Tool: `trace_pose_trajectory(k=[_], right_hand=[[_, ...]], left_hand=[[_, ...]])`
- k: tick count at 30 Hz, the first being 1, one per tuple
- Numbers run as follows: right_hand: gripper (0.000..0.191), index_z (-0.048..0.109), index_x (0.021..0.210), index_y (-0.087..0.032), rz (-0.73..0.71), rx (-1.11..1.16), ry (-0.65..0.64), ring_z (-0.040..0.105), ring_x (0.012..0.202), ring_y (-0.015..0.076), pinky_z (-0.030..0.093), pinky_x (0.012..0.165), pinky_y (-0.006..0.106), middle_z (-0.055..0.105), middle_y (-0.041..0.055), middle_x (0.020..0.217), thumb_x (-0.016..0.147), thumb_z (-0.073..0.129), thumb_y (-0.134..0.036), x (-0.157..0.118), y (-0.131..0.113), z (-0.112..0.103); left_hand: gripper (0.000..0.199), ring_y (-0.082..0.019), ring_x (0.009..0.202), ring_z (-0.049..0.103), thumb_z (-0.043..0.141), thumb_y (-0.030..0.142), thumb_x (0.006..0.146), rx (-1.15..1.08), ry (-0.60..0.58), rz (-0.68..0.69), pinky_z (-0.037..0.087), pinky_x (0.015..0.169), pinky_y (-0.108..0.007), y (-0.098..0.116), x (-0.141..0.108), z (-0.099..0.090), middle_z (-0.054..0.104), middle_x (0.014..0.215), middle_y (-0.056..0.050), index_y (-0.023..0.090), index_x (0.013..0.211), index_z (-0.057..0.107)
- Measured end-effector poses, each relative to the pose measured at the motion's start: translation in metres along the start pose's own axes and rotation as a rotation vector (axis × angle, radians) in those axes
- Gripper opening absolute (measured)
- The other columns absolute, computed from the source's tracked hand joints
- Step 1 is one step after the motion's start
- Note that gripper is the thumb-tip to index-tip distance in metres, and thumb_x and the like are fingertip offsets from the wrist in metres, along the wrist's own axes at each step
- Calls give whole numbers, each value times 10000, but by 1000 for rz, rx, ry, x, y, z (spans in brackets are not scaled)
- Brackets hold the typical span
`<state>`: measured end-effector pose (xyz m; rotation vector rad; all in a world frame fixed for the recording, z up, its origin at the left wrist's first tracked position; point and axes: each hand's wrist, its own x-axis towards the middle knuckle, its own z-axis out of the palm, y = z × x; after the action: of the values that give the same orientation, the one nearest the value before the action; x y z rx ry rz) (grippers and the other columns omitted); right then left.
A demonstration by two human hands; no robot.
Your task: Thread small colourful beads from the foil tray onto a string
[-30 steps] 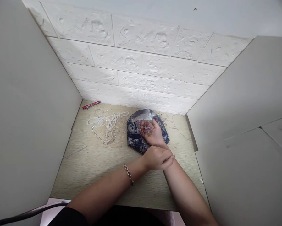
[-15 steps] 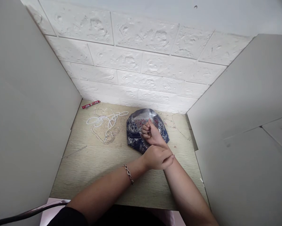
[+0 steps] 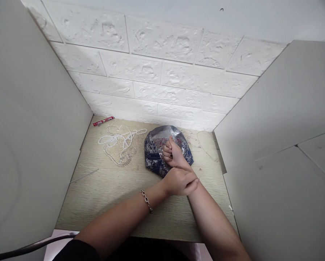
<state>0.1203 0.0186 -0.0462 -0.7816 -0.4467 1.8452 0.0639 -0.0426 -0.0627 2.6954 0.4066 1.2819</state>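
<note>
My left hand (image 3: 180,182), a chain bracelet (image 3: 146,200) near its wrist, reaches across and rests at my right wrist. Its fingers are closed together, and what they pinch, if anything, is hidden. My right hand (image 3: 173,154) is turned with its curled fingers toward the left, thumb on top; whatever may be inside them cannot be made out. Behind and beneath it lies a blue and white patterned pouch (image 3: 153,156) with a clear panel, through which small red and pale bits show.
Tangled white and pearl-like bead strands (image 3: 119,143) lie left of the pouch. A small red packet (image 3: 103,121) sits at the back left, and thin chains (image 3: 199,143) lie at the right. A white brick-patterned wall (image 3: 146,96) and side panels enclose the wooden tabletop (image 3: 102,201).
Both hands keep almost the same pose. The whole view has shifted very slightly.
</note>
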Motion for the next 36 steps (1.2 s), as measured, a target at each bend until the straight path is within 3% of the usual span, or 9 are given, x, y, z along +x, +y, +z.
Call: trace_pose_trajectory(k=[7, 13, 16, 18, 20, 23, 26, 36], right_hand=[[473, 196, 512, -182, -125, -52, 47, 138, 282, 28, 61, 274, 150, 209, -89, 359, 746, 447, -508, -4, 1, 5], [424, 248, 533, -183, -195, 197, 160, 157, 296, 31, 129, 250, 143, 214, -90, 383, 768, 429, -485, 0, -1, 0], [326, 376, 593, -180, -114, 285, 158, 314, 338, 30, 284, 286, 118, 352, -67, 431, 811, 391, -421, 3, 0, -3], [305, 456, 674, -179, -118, 294, 182, 474, 463, 51, 432, 411, 142, 496, -21, 541, 825, 354, -424, 5, 0, -5], [357, 505, 765, -176, -140, 302, 175, 570, 655, 98, 505, 567, 211, 588, 32, 709, 824, 310, -469, 6, 1, -8], [456, 528, 892, -174, -129, 312, 77, 577, 852, 154, 504, 704, 307, 601, 67, 917, 810, 255, -530, 6, 1, -10], [507, 522, 980, -180, -116, 310, 33, 563, 904, 166, 484, 756, 354, 577, 61, 1029, 801, 230, -554, 5, 0, -9], [543, 531, 1014, -166, -105, 301, 23, 563, 921, 187, 479, 753, 375, 568, 69, 1065, 800, 215, -553, 3, 0, -7]], left_hand=[[249, -87, 464, 514, 378, 205, 777, -8, -21, -15, 396, 458, -194, 1, 0, -2, 550, 490, 0, 147, 596, 539], [239, -81, 468, 524, 376, 202, 777, -11, -40, -21, 396, 468, -188, 1, -2, -1, 565, 501, 5, 149, 611, 540], [231, -82, 469, 528, 377, 207, 778, -9, -46, -18, 395, 468, -191, 0, -1, -1, 569, 507, 6, 149, 626, 541], [231, -83, 462, 523, 380, 216, 778, 1, -51, -16, 387, 456, -194, 1, -1, -1, 567, 506, 6, 151, 624, 540], [235, -85, 456, 518, 383, 222, 776, 10, -63, -15, 377, 445, -197, 1, 0, -2, 563, 499, 7, 153, 613, 538], [238, -88, 455, 518, 388, 226, 773, 21, -74, -18, 373, 442, -199, 2, 2, -2, 560, 491, 8, 154, 603, 539], [241, -88, 447, 511, 390, 232, 769, 33, -74, -20, 369, 439, -199, 2, 2, -2, 559, 487, 8, 155, 599, 543], [252, -99, 460, 535, 395, 257, 769, 47, -87, -36, 385, 451, -204, 2, 1, -1, 571, 498, 2, 161, 608, 562]])
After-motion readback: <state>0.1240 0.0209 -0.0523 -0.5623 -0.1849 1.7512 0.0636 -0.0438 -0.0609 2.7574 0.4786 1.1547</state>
